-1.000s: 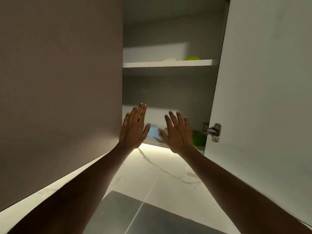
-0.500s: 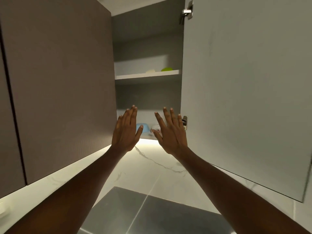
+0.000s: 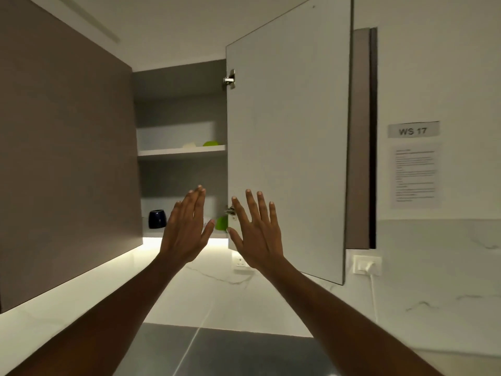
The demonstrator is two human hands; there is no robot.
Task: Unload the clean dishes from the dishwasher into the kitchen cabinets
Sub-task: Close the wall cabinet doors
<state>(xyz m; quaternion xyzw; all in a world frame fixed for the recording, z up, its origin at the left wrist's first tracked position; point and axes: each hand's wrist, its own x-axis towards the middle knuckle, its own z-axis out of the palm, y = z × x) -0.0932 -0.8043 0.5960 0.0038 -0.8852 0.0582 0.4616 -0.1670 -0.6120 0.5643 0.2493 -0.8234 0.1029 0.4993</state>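
Observation:
Both of my hands are raised in front of an open wall cabinet, palms away from me, fingers spread, holding nothing. My left hand (image 3: 187, 229) covers part of the bottom shelf. My right hand (image 3: 256, 230) is in front of the lower edge of the open cabinet door (image 3: 287, 131). On the bottom shelf stand a dark blue cup (image 3: 157, 219) and a green cup (image 3: 222, 222). The upper shelf (image 3: 181, 151) carries a green bowl (image 3: 211, 143) and a pale dish (image 3: 189, 145).
A closed grey cabinet door (image 3: 67, 158) fills the left. The marble backsplash holds a wall socket (image 3: 242, 263) and a second socket (image 3: 367, 265) with a white plug and cable. A "WS 17" label (image 3: 413, 130) and a printed sheet hang on the right wall. A dark worktop lies below.
The view has pulled back and swung right, showing the whole open door and the right wall. Both hands stay raised and spread, now further from the shelf. The dark blue cup has come into view.

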